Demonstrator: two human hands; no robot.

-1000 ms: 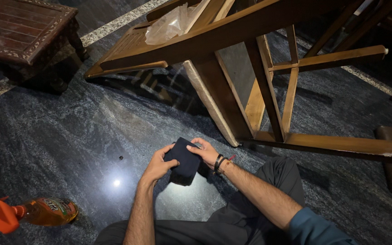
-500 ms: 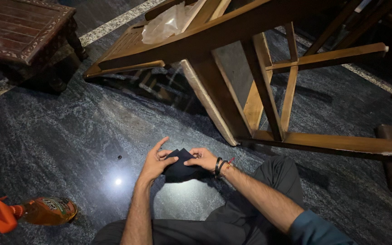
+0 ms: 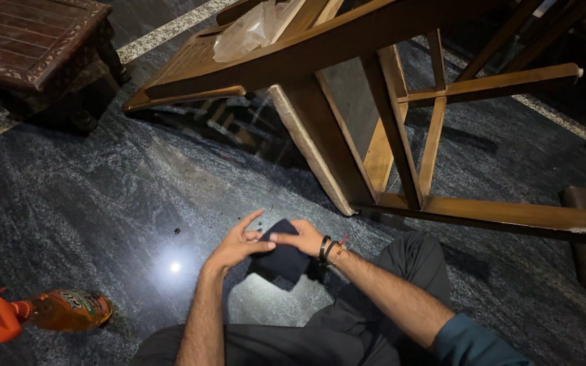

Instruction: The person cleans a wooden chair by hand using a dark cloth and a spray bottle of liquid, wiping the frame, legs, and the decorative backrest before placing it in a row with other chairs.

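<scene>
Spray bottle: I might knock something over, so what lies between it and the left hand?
Only bare dark floor, seen in the head view.

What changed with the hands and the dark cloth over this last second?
Both hands, left hand and right hand, kept hold of the dark cloth but folded it lower and smaller. The tipped wooden chair and orange spray bottle stayed put.

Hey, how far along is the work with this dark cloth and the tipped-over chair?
Done: the wooden chair already lies on its side on the dark stone floor, and a spray bottle with an orange trigger lies close by. In hand: the left hand and right hand hold a dark folded cloth between them. Left: the cloth is not touching the chair yet.
</scene>
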